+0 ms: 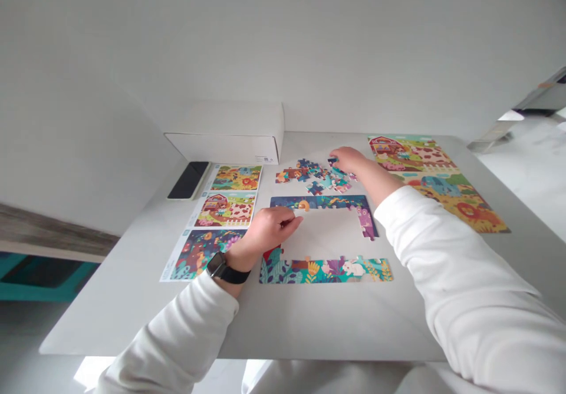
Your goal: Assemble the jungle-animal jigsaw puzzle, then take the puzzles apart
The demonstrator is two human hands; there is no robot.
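Observation:
A dark jigsaw puzzle piece (332, 160) is pinched between the fingertips of my right hand (348, 160), just above the back right of a loose pile of puzzle pieces (305, 171). My left hand (270, 229) is curled into a loose fist over the left side of a partly joined puzzle border, and no piece shows in it. The border's dark blue top strip (327, 202) runs down into a purple right side (365, 222). Its bottom strip (336, 271) shows leaves, flowers and a white rabbit. My left hand covers part of the left side.
A picture sheet (188, 235) with three printed scenes lies to the left, beside a black phone (189, 180). Behind stands a white box (225, 140). Two assembled puzzles, a farm scene (413, 153) and an animal scene (457, 199), lie at the right on the white table (145, 317).

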